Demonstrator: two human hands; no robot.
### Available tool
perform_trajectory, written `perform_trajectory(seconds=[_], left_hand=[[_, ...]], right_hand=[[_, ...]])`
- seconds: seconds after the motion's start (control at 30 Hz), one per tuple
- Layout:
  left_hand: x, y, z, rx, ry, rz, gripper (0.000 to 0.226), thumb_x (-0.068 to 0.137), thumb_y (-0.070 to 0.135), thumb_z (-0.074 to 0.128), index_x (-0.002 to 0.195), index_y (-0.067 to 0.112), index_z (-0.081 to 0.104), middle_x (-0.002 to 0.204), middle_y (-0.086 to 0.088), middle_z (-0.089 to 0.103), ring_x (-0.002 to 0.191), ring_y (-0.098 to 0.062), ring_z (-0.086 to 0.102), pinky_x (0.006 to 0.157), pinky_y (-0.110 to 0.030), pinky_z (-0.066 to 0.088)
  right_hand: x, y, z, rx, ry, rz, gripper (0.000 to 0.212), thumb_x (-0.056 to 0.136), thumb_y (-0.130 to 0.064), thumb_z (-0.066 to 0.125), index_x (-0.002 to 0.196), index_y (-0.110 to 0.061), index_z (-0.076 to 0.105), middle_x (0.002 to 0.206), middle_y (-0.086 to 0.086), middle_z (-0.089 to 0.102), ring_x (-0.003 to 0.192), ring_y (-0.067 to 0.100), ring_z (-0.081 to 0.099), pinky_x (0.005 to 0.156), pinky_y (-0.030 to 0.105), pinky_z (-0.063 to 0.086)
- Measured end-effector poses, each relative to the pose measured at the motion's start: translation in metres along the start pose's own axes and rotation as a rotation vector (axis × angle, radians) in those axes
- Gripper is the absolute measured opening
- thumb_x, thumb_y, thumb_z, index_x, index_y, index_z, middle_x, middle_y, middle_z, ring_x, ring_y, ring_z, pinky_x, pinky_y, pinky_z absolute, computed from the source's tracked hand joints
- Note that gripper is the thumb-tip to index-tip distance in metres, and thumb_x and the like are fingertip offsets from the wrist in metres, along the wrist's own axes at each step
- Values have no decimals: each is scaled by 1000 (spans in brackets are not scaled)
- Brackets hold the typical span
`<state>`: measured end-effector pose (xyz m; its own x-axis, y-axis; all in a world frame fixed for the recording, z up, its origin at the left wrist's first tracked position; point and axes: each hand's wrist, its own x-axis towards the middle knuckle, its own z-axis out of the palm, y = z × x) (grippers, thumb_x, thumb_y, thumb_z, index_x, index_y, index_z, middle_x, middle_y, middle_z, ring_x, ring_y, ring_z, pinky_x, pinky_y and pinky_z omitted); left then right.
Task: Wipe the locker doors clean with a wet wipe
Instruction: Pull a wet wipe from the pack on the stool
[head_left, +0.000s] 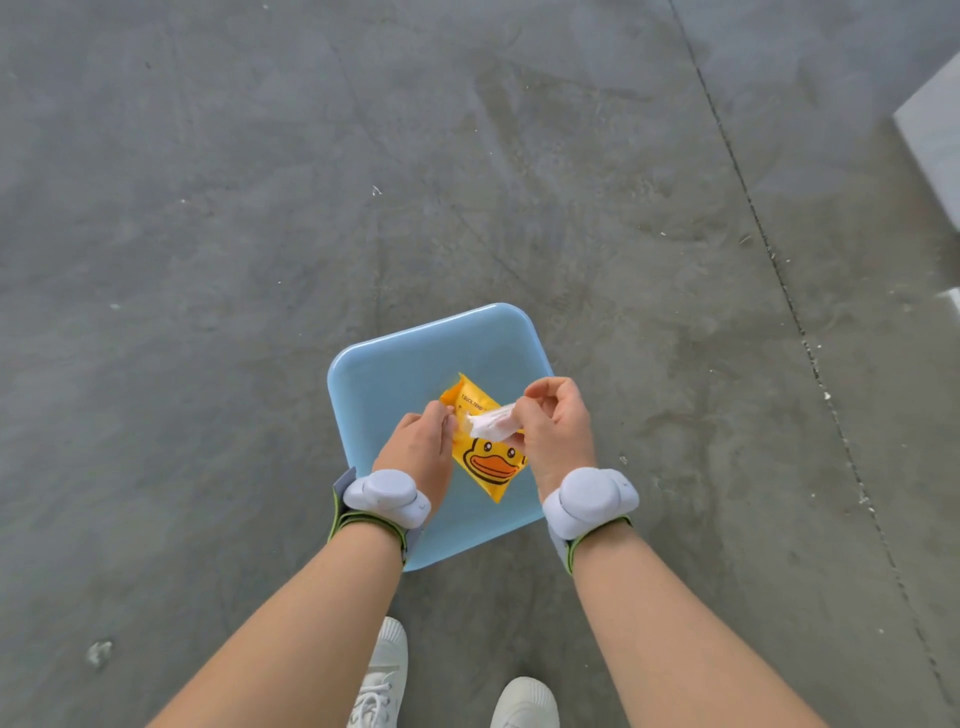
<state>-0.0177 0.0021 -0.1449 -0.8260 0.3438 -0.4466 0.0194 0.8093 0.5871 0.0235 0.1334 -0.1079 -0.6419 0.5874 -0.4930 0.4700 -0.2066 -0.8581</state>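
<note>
The grey concrete floor (208, 208) fills most of the view, and no locker door can be made out, so the wiping itself has not begun. In the middle stands a pale blue stool (395, 364). On its seat lies the wipe pack (488, 462), a flat yellow plastic pouch printed with a cartoon duck's face and some small dark lettering near its far end.

Both hands work over the pack. The left hand (418, 449) has its fingers curled in at the pack's opening and appears to hold the pouch there, though whether it also nips the sheet's end is hard to tell. The right hand (558, 428) pinches the other end of the wet wipe (491, 422) between thumb and fingertips. Each wrist carries a white rounded unit (387, 491) on a green-edged strap.

The step in hand looks like drawing one sheet free. To do it well, the left hand should keep the pouch pinned while the right pulls steadily along the sheet's length, so that the pack does not lift and a second sheet does not trail out. Then the flap should be pressed closed.

The wipe itself is white, thin and limp, bunched into a creased strip just above the duck's face.
</note>
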Motion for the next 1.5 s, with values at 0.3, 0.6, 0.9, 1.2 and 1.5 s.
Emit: perform_trajectory(seconds=[0.3, 0.6, 0.9, 1.2, 1.5], left_hand=[[-12, 4, 11, -62, -77, -25, 35, 100, 48, 46, 125, 23, 46, 129, -3, 61, 120, -27, 52, 97, -36, 41], [-10, 6, 44, 178, 96, -8, 89, 85, 66, 62, 156, 33, 22, 161, 17, 24, 148, -12, 14, 122, -41, 3], [-8, 9, 43, 242, 41, -25, 92, 87, 65, 61, 158, 30, 14, 163, 16, 15, 152, -13, 6, 122, -46, -7], [-30, 2, 37, 284, -18, 79, 76, 100, 60, 43, 161, 34, 6, 167, 18, 1, 155, -10, -6, 121, -41, -10], [-40, 0, 37, 552, -181, 160, 68, 105, 56, 29, 156, 43, -13, 164, 18, -23, 154, -16, -17, 124, -47, -5]], right_hand=[[3, 0, -1, 158, -16, 76, 24, 95, 3, 49, 97, -21, 53, 90, 2, 57, 86, 19, 61, 76, 41, 58], [4, 19, -11, 71, 18, 104, 22, 97, -1, 52, 93, -22, 56, 97, 6, 59, 91, 23, 62, 76, 43, 58], [6, -25, -11, 393, 43, 68, 23, 98, 3, 49, 90, -17, 58, 72, 0, 52, 55, 9, 50, 53, 23, 41], [5, -39, -35, 154, 238, -71, 26, 92, 1, 59, 86, -24, 63, 79, -6, 62, 64, 2, 57, 60, 14, 45], [-3, -21, -58, 112, 320, -28, 18, 93, -2, 60, 91, -19, 65, 83, -4, 64, 67, 2, 60, 63, 10, 48]])
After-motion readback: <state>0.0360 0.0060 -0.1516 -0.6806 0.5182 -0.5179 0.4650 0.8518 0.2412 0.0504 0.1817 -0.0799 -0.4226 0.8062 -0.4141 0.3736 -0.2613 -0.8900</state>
